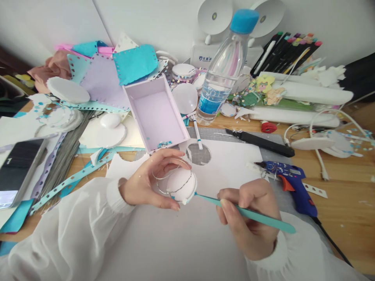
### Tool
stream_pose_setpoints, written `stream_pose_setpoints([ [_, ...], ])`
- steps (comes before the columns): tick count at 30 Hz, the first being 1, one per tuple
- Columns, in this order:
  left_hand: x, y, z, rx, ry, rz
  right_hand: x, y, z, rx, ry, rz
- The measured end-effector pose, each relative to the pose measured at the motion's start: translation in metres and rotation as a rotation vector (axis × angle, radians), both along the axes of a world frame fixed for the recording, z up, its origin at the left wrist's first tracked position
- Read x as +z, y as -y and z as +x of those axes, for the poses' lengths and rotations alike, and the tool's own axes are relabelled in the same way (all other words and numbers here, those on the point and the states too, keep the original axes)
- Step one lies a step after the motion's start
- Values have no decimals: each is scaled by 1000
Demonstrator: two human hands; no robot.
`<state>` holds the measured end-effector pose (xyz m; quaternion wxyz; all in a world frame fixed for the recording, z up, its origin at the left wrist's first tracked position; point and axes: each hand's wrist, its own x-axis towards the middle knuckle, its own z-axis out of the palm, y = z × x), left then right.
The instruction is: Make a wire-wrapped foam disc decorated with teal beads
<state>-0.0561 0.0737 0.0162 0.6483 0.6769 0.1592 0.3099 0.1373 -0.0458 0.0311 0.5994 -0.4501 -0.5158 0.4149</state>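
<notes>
My left hand [155, 179] is curled round a small white disc [183, 183] with thin wire loops across it. Thumb and fingers grip it from the left side, and small blue bits sit along its lower rim. In my right hand [252, 218] is a pair of teal tweezers [258, 219], pinched between thumb and fingers. The tips of the tweezers meet the right rim of the disc, at a tiny blue piece. Just beyond my left hand stands a pale lilac box [152, 109] with some blue scraps inside.
Right of my hands lie a blue glue gun [290, 179] and a black craft knife [260, 142]. A water bottle [221, 74] stands behind. White paper [231, 160] covers part of a grey cutting mat. Punched coloured paper [136, 64] and a phone [22, 168] are at left.
</notes>
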Motion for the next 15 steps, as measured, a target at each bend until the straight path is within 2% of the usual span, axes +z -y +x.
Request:
stream_pose_setpoints([
  [8, -1, 0, -1, -14, -19, 35, 3, -3, 2, -67, 10, 16],
  [12, -3, 1, -2, 19, -73, 102, -2, -5, 2, 57, -5, -60],
  [15, -5, 1, -4, 42, -188, 185, -6, -8, 2, 90, 16, -102],
])
